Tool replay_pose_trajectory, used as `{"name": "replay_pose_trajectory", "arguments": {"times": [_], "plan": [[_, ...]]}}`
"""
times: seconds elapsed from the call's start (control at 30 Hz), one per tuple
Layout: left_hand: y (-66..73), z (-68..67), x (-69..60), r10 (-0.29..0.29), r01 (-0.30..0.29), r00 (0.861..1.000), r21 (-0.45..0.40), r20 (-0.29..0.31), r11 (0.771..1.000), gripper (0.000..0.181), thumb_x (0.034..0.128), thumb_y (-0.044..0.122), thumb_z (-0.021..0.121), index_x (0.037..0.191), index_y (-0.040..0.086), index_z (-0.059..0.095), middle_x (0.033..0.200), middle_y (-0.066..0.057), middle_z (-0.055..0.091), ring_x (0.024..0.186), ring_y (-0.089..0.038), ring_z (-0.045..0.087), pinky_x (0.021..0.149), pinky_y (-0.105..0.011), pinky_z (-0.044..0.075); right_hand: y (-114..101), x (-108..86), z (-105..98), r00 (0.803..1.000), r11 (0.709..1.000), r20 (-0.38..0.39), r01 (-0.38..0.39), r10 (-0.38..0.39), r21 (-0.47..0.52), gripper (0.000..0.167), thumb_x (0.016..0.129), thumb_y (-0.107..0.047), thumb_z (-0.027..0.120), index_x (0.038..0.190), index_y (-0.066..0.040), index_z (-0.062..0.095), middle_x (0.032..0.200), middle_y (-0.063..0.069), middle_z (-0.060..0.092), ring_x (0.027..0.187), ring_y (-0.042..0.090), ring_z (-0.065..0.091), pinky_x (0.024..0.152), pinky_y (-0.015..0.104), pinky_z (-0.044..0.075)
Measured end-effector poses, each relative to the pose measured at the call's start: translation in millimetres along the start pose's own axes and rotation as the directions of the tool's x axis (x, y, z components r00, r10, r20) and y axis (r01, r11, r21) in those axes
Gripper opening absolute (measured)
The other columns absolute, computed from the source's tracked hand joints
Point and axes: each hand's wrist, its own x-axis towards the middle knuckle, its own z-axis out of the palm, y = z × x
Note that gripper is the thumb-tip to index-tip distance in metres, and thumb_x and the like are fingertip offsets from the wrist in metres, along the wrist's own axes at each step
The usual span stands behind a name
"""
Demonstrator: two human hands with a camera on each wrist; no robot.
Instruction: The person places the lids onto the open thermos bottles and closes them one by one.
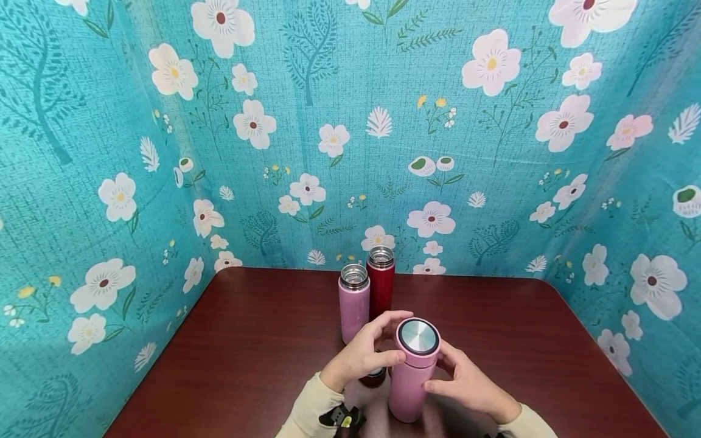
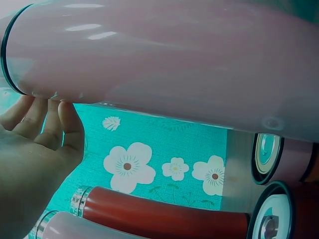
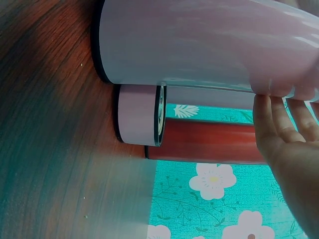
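Observation:
A pink bottle with its silver-topped lid on stands upright near the front of the table. My left hand grips it around the lid from the left, thumb in front and fingers behind. From the right, my right hand holds the upper body, just below and beside the lid. The bottle fills the top of the left wrist view, fingertips against its far side. Behind it stand a lidless pink bottle and a lidless red bottle, side by side.
Two removed lids, one pink and one red, lie between the held bottle and those behind. In the head view my left hand and the bottle partly hide them. Flowered turquoise cloth surrounds the dark red-brown table at the back and sides.

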Motion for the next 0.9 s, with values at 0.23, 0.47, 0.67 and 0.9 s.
{"name": "replay_pose_trajectory", "arguments": {"times": [0.23,0.47,0.67,0.9], "plan": [[0.4,2.4,0.5,-0.036,0.034,0.998,-0.027,-0.050,0.999,0.060,0.0824,0.031,0.070,0.134,0.014,0.046,0.118,-0.001,0.058,0.100,-0.012,0.058,0.085,-0.039,0.050,0.7,-0.3,-1.7,1.000,1.000,0.011,-0.012,0.011,0.020,0.070,0.082,0.008,0.065,0.143,-0.008,0.035,0.134,0.011,0.050,0.123,0.016,0.048,0.097,0.029,0.041],[-0.3,3.7,0.4,-0.036,0.034,0.998,-0.029,-0.060,0.999,0.059,0.0818,0.032,0.071,0.133,0.014,0.047,0.116,0.001,0.059,0.099,-0.012,0.058,0.086,-0.040,0.050,1.2,-0.6,-2.3,1.000,0.999,0.014,-0.027,0.027,0.034,0.070,0.083,0.007,0.065,0.143,-0.009,0.035,0.136,0.011,0.049,0.124,0.015,0.046,0.097,0.028,0.040],[0.6,2.5,-0.8,-0.010,0.010,1.000,-0.024,0.000,1.000,0.065,0.0870,0.045,0.063,0.138,0.012,0.039,0.128,-0.010,0.055,0.109,-0.012,0.055,0.088,-0.033,0.049,0.9,-1.0,-1.6,1.000,1.000,0.006,-0.011,0.010,0.022,0.069,0.082,0.007,0.066,0.142,-0.008,0.036,0.134,0.011,0.050,0.123,0.014,0.047,0.097,0.027,0.040],[0.8,1.2,0.1,0.018,-0.018,1.000,-0.009,0.014,1.000,0.061,0.0884,0.040,0.061,0.137,0.010,0.039,0.125,-0.015,0.053,0.106,-0.012,0.056,0.087,-0.037,0.049,0.3,0.1,-1.1,1.000,1.000,0.008,0.007,-0.008,0.018,0.069,0.082,0.008,0.065,0.142,-0.004,0.035,0.134,0.013,0.050,0.123,0.016,0.047,0.097,0.028,0.041]]}}
